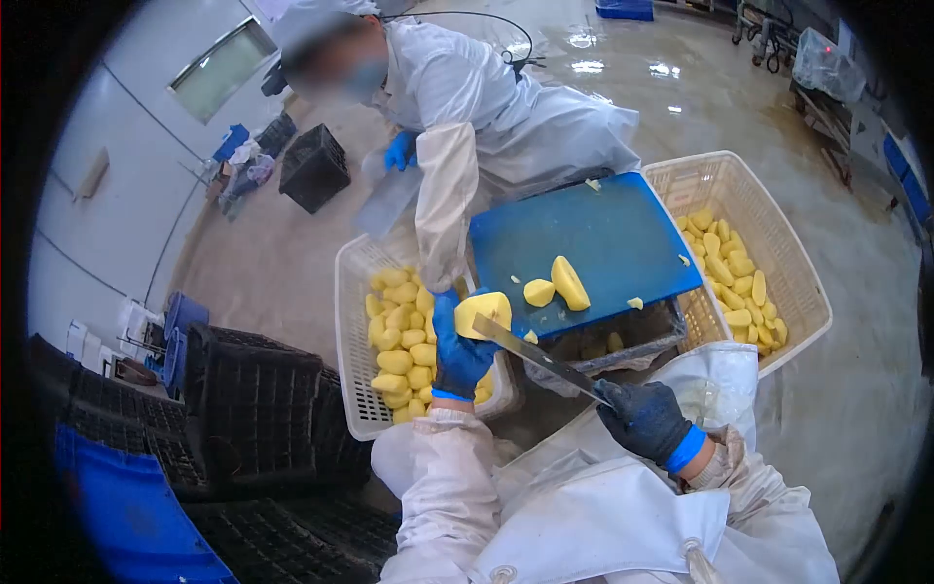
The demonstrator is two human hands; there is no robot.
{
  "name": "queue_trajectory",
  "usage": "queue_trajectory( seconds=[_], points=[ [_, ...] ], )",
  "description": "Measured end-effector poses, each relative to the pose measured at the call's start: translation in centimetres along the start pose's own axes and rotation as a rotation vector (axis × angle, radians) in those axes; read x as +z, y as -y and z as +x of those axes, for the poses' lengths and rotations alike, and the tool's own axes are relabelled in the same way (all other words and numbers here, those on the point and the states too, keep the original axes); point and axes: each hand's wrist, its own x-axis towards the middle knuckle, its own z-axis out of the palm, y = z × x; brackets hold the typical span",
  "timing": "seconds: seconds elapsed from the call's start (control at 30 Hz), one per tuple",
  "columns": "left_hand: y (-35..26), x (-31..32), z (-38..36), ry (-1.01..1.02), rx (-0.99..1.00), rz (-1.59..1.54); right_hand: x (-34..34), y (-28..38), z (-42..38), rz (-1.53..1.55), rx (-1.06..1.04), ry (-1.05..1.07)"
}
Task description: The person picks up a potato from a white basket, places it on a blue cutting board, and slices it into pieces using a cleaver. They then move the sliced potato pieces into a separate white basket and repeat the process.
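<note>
My left hand [459,352], in a blue glove, holds a peeled yellow potato [489,310] over the edge of a white crate. In a dark glove, my right hand [642,420] is closed round the handle of a knife [540,360]. The blade's tip end lies against the potato's face. On the blue cutting board [603,229] rest a small potato piece [539,292] and a longer potato piece [570,283], with little scraps around. Under the board stands a bin with a lining [642,336].
Peeled potatoes fill the left white crate [350,341]; cut pieces lie in the right white crate [793,263]. Across the board a co-worker in white [467,78] holds a wide blade [389,202], one gloved hand near my left hand. Black crates [258,409] stand at left.
</note>
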Motion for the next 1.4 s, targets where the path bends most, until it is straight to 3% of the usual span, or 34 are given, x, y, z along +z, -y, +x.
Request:
queue_trajectory(
  seconds=[0.07,0.13,0.2,0.33,0.57,0.6,0.67,0.9,0.97,1.0,1.07,1.13,1.2,1.23,1.27,1.33,1.4],
  points=[
    [-2.2,1.3,-1.8,0.117,-0.342,-0.628,0.2,0.3,-0.1,0.038,0.027,-0.056],
    [-1.0,0.7,-1.9,0.183,-0.311,-0.600,0.2,0.6,-0.3,0.038,0.031,-0.070],
    [-1.0,2.6,-2.2,0.008,-0.251,-0.741,0.3,0.9,-0.4,0.038,0.033,-0.074],
    [-1.3,5.5,-1.6,0.021,-0.144,-0.915,1.1,1.0,-0.5,-0.024,-0.009,-0.064],
    [1.5,5.5,-0.6,-0.255,-0.136,-0.875,1.7,1.1,-1.1,-0.105,-0.042,-0.022],
    [2.1,5.0,-0.6,-0.255,-0.138,-0.874,1.9,1.1,-1.1,-0.103,-0.040,-0.022],
    [2.8,4.3,-0.4,-0.035,-0.051,-0.730,2.4,0.9,-1.0,-0.097,-0.027,-0.051],
    [4.9,5.1,-0.5,-0.051,-0.056,-0.707,3.0,1.2,-0.4,-0.160,0.084,0.022],
    [6.8,6.4,-1.0,-0.455,0.334,0.390,4.0,1.2,0.2,-0.131,0.141,-0.013],
    [6.9,6.4,-1.1,-0.451,0.333,0.390,4.1,1.2,0.4,-0.131,0.144,-0.015],
    [6.4,6.5,-1.7,-0.333,0.048,-0.310,3.9,1.1,0.7,-0.093,0.189,0.043],
    [5.6,7.2,-1.7,-0.306,0.018,-0.226,2.9,1.3,1.0,-0.056,0.180,0.016],
    [5.0,8.3,-1.6,-0.403,-0.155,-0.531,2.8,1.4,0.6,-0.008,0.165,0.012],
    [9.2,5.1,-0.7,-0.330,-0.062,-0.140,2.7,1.1,0.4,0.036,0.158,-0.058],
    [9.0,5.7,-0.3,-0.380,-0.019,-0.072,2.6,0.8,0.4,0.081,0.149,-0.127],
    [11.3,3.7,0.4,-0.363,0.158,0.375,0.7,1.4,-0.2,0.123,0.207,-0.031],
    [7.3,4.9,0.7,-0.563,-0.120,-0.273,-0.2,1.3,-2.0,0.151,0.353,0.088]
  ],
)
